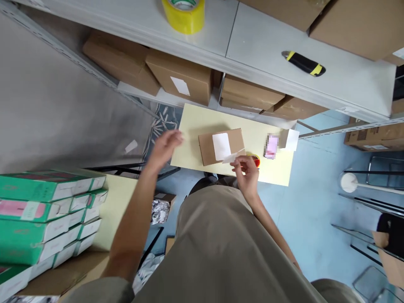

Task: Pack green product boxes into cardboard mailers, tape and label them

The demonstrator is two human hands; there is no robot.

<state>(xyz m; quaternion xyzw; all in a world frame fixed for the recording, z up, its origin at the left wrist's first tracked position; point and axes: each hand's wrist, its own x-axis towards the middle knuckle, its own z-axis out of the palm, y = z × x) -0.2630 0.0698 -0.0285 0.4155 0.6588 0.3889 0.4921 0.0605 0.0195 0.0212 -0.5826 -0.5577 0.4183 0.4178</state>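
Observation:
On the pale yellow tabletop (pixel 192 122) rests a brown cardboard box (pixel 206 151) with a white label (pixel 221 145) on its upper face. My right hand (pixel 246 173) is at the box's near right corner, its fingertips pinching a small white paper piece (pixel 232 157) that overlaps the box edge. My left hand (pixel 164 150), slightly blurred, hovers off the table's left edge, fingers loosely bent and seemingly holding nothing. Partly behind my right hand lies a tape roll (pixel 255 160) with red and yellow colouring. Farther right are a pink phone-like item (pixel 271 146), pixelated, and a white paper (pixel 291 139).
A grey shelf (pixel 252 38) above the table carries a yellow tape roll (pixel 186 17) and a black-and-yellow utility knife (pixel 304 64). Cardboard boxes (pixel 183 78) fill the level below. Green boxes (pixel 28 214) are stacked at left. White scraps (pixel 160 122) lie beyond the table's left edge.

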